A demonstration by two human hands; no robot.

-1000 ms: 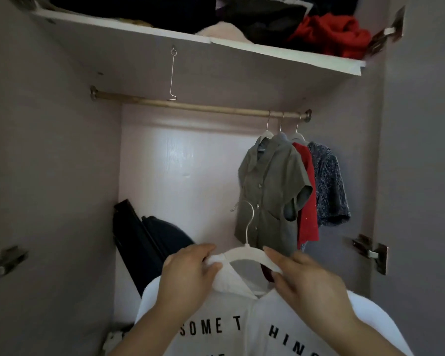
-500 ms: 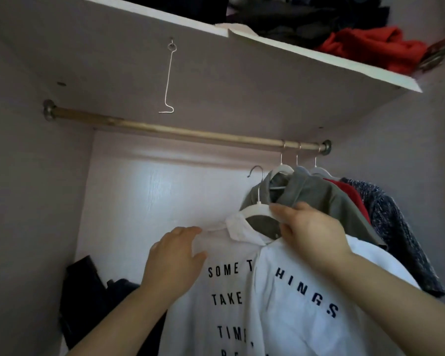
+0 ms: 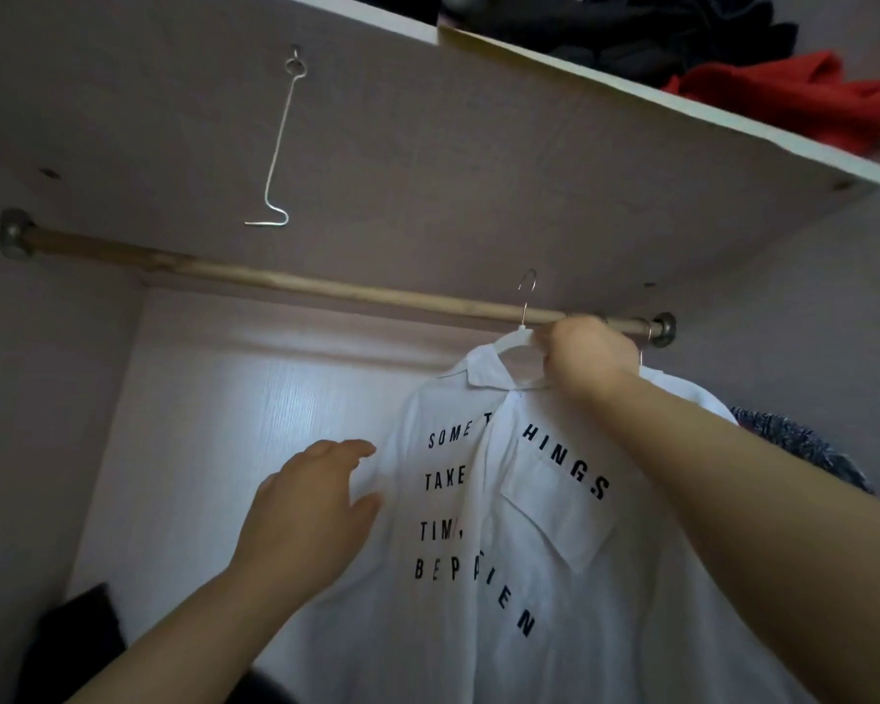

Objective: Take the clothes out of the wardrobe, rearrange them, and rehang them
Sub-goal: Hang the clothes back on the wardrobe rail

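The right hand (image 3: 588, 355) is raised near the right end of the wooden rod (image 3: 275, 282), its fingers curled tight around the shoulder of one white plastic hanger (image 3: 516, 343), just beside the neck. The hanger's metal hook (image 3: 527, 297) stands upright at the rod; whether it is over the rod cannot be told. One white shirt (image 3: 478, 576) with black lettering and a chest pocket hangs from this hanger, just below the rod's right portion. The left hand (image 3: 308, 515) is lower, fingers loosely spread and nearly straight, holding nothing; its thumb and fingertips lie at the shirt's left edge, though whether they touch is unclear. At the rod's far right end, partly hidden behind the shirt, one dark speckled garment (image 3: 803, 449) shows. One bent wire hook (image 3: 275, 144) dangles from the underside of the shelf (image 3: 478, 144) above the rod's left half. On the shelf's right end lie one red garment (image 3: 783, 99) and a heap of dark clothes (image 3: 631, 27). A dark bag (image 3: 72, 642) sits in the wardrobe's lower left corner.
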